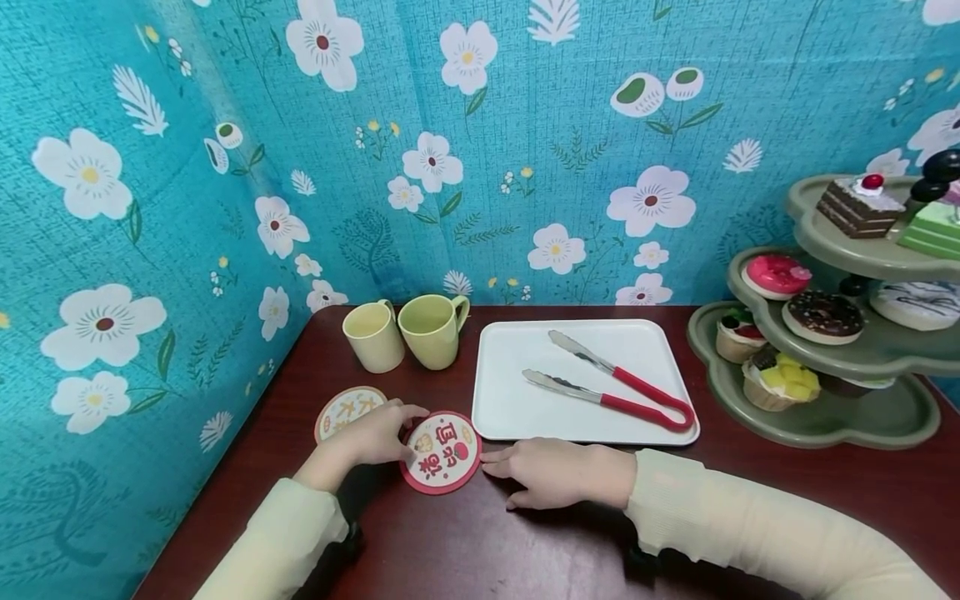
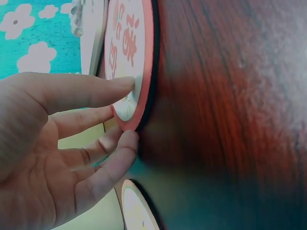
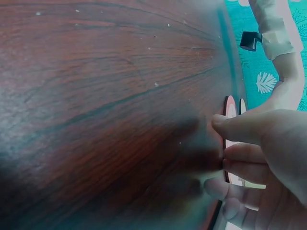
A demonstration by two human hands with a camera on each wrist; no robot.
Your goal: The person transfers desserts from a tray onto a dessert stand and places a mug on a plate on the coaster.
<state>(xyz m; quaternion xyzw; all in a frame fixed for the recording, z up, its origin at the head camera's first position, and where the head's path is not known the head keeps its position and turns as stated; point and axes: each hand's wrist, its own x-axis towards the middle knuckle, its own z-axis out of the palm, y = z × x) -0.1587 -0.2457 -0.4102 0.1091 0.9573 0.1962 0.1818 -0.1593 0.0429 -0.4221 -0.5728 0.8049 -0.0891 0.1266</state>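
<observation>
A round red-rimmed coaster (image 1: pixel 442 457) with red characters lies flat on the dark red table (image 1: pixel 525 542). My left hand (image 1: pixel 386 435) rests on its left side. In the left wrist view the thumb (image 2: pixel 112 88) presses on the coaster (image 2: pixel 129 43) face and a fingertip touches its rim. My right hand (image 1: pixel 525 471) lies flat on the table, with straight fingers touching the coaster's right edge. The right wrist view shows those fingers (image 3: pixel 240 155) against the coaster (image 3: pixel 230 108) rim. A second, tan-rimmed coaster (image 1: pixel 341 410) lies just behind my left hand.
Two pale yellow-green cups (image 1: pixel 372 335) (image 1: pixel 433 329) stand at the back. A white tray (image 1: pixel 510 400) holds red-handled tongs (image 1: pixel 622 387). A green tiered stand (image 1: pixel 862 425) with cakes and donuts fills the right side. Floral blue cloth walls close the left and back.
</observation>
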